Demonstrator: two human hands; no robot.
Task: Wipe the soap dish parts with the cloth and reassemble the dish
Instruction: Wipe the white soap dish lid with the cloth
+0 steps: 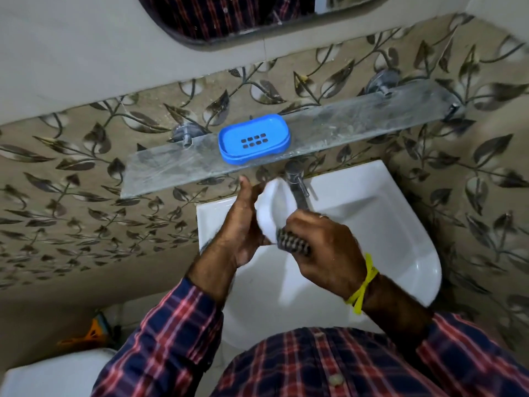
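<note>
White plastic fills my left hand (243, 224): I see it cupping the white soap dish base (267, 209) from the left side, thumb up along its edge and fingers wrapped behind it, holding the part tilted over the washbasin (400, 239). My right hand (323, 247) is closed round a dark checked cloth (294, 242), which it presses against the lower end of the white part. The cloth is bunched tight under the fingers, so I can make out only a small patch of it.

Up on the glass shelf (357, 124) lies the blue drainer tray (254, 138), the slotted part of the dish, flat and well apart from both hands. It sits near the shelf's middle, just right of one metal bracket (184, 134). The chrome tap (297, 184) stands directly behind the white part, between shelf and basin.

A yellow band (362, 285) circles my right wrist, and checked sleeves (171, 330) cover both forearms. Leaf-patterned tiles (57, 196) line the wall around the basin.
</note>
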